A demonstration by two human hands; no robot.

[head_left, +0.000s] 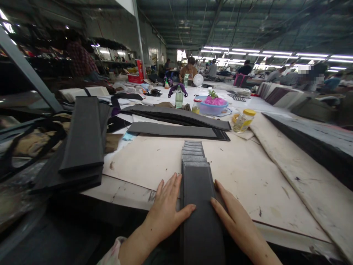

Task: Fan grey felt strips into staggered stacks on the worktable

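A staggered stack of dark grey rectangular fabric pieces (pixel 197 173) lies on the beige worktable (pixel 143 162), running away from me. My left hand (pixel 167 206) lies flat against the stack's left edge, fingers stretched out, thumb resting on the top piece. My right hand (pixel 233 217) lies flat against the right edge, fingers extended, thumb on the top piece. Both hands bracket the nearest pieces and hold nothing.
A tall pile of long dark grey strips (pixel 82 140) sits at the left. More long dark strips (pixel 176 129) lie across the table farther back. A yellow-lidded jar (pixel 244 120), a blue bowl (pixel 213 106) and bottles stand beyond. Other workers sit in the distance.
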